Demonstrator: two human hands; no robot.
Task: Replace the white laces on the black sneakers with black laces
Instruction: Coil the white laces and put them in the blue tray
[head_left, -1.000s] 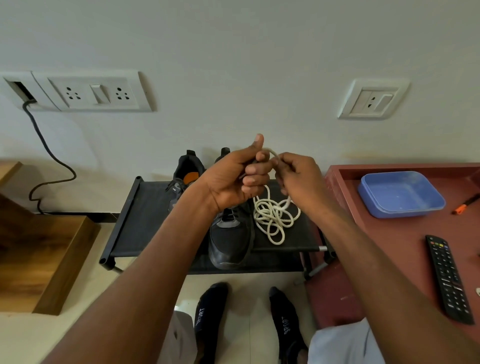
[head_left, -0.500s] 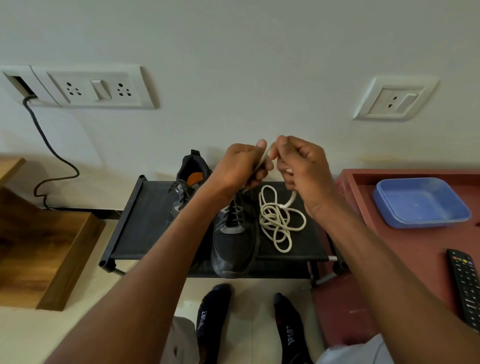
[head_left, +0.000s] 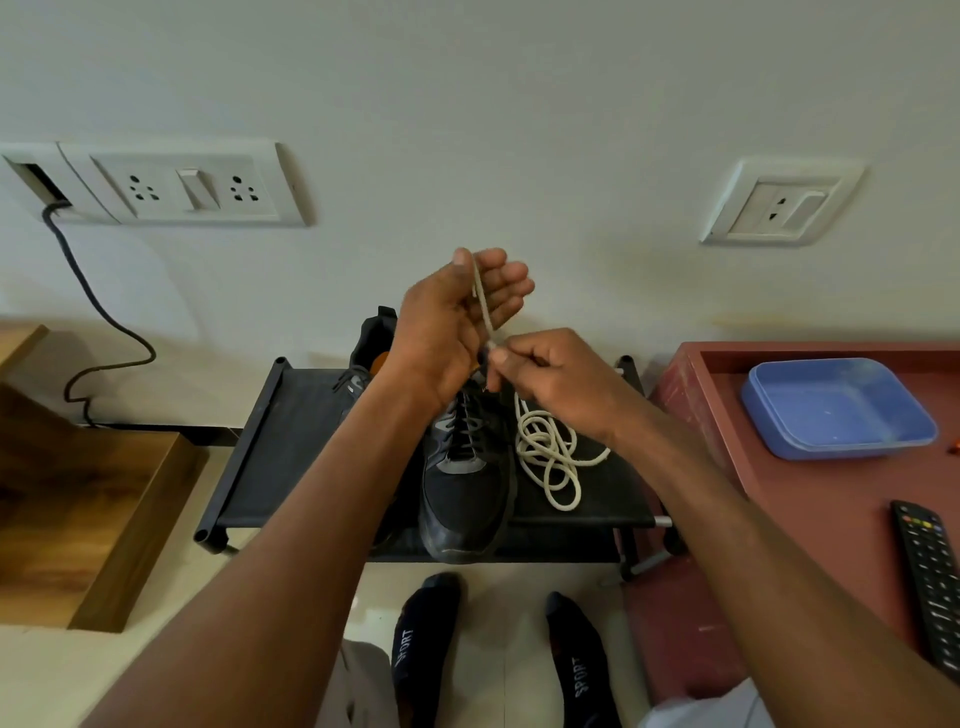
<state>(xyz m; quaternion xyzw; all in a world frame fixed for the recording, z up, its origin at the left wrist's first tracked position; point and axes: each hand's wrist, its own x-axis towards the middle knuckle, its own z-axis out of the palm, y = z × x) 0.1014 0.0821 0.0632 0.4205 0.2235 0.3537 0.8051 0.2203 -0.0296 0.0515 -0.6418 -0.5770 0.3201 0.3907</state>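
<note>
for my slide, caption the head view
Both hands hold a white lace above a sneaker.

The light is soft and even, rather dim, with a grey-green tint on the wall (head_left: 519, 78). Faint shadows lie under the socket plates (head_left: 171, 184) and behind the shoe rack (head_left: 291, 447). Straight lines bend near the edges, and the forearms look slightly blurred.
</note>
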